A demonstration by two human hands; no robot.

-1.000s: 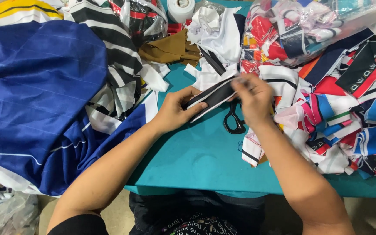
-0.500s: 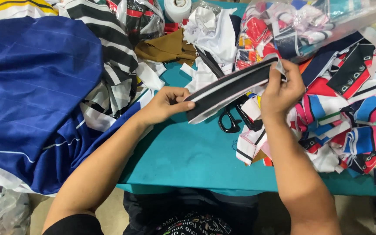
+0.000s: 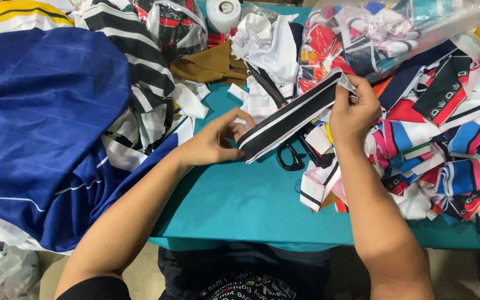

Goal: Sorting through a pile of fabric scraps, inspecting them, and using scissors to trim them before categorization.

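I hold a long black knit strip with white stripes (image 3: 293, 115) stretched slantwise over the teal table (image 3: 234, 205). My left hand (image 3: 215, 140) pinches its lower left end. My right hand (image 3: 354, 111) grips its upper right end, raised above a heap of coloured collar pieces (image 3: 445, 150). Black-handled scissors (image 3: 291, 153) lie on the table under the strip, partly hidden by it.
A large blue striped garment (image 3: 45, 128) covers the left side, with black-and-white striped cloth (image 3: 140, 78) beside it. Brown fabric (image 3: 209, 65), white scraps (image 3: 268, 44), a white tape roll (image 3: 223, 12) and plastic bags of trims (image 3: 362, 39) lie at the back.
The strip was bunched between both hands near the scissors; my right hand has drawn its end up and to the right, pulling it out long. My left hand stayed low.
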